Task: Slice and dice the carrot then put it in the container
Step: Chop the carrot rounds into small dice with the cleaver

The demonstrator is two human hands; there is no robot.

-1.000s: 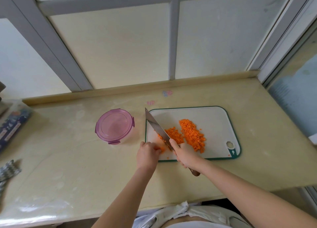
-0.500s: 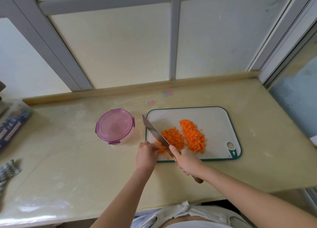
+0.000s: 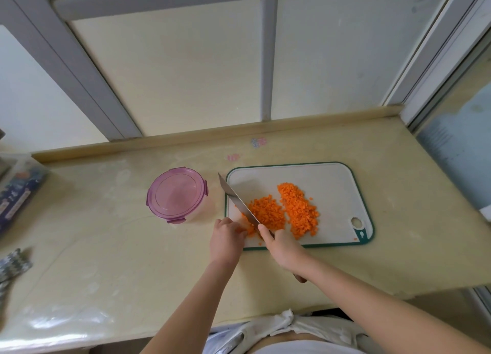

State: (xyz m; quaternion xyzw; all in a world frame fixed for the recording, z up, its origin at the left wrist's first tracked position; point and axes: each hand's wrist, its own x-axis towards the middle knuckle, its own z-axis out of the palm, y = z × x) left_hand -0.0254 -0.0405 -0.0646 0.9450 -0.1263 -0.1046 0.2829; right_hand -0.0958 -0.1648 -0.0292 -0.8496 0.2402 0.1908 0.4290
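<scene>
The right hand (image 3: 283,248) grips the knife (image 3: 239,203) by its handle, forefinger laid along the spine. The blade slants across the board's (image 3: 332,183) near left corner, its tip past the left edge. The left hand (image 3: 225,240) curls its fingers down on what looks like the last uncut bit of carrot (image 3: 243,230), right against the blade. That closeness is the main danger: the piece is too small to hold well, so a slip could bring the edge onto a fingertip. Because the cutting is so near the board's corner, bits may skip onto the counter (image 3: 106,247). Two heaps of dice (image 3: 297,210) lie mid-board. The container (image 3: 176,195) stands on the counter left of the board, lid on, so a scoop could spill unless it is opened first.
</scene>
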